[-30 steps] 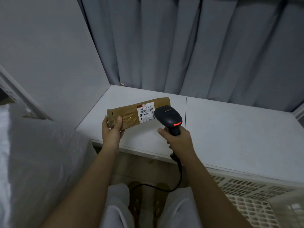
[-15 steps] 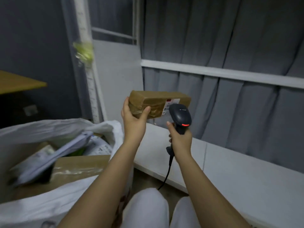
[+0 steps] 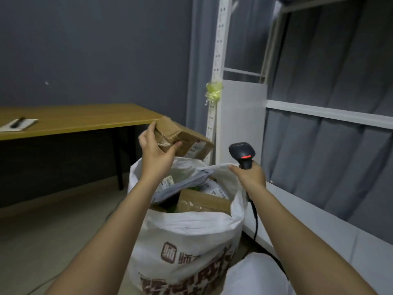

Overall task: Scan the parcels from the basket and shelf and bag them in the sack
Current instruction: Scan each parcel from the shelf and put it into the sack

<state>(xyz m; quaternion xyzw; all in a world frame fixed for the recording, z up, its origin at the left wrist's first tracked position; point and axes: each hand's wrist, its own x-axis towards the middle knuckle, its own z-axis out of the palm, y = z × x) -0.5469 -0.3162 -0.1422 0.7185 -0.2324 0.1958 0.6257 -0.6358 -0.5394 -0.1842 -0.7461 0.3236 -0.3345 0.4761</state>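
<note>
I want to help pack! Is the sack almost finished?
Getting there. Done: several parcels already lie in the sack. In hand: the left hand holds a brown parcel above it; the right hand grips the scanner. Left: dropping it in; basket and shelf parcels aren't visible.

A brown cardboard parcel (image 3: 185, 141) with taped ends and a white label is held tilted above the sack's mouth, gripped at its near end. The white woven sack (image 3: 187, 237) stands upright and open — red-brown print on its front — and is packed near the rim with a cardboard box (image 3: 202, 202) and grey mailers (image 3: 182, 184). A black scanner (image 3: 242, 153) — red light lit — is held upright beside the sack's right rim.
</note>
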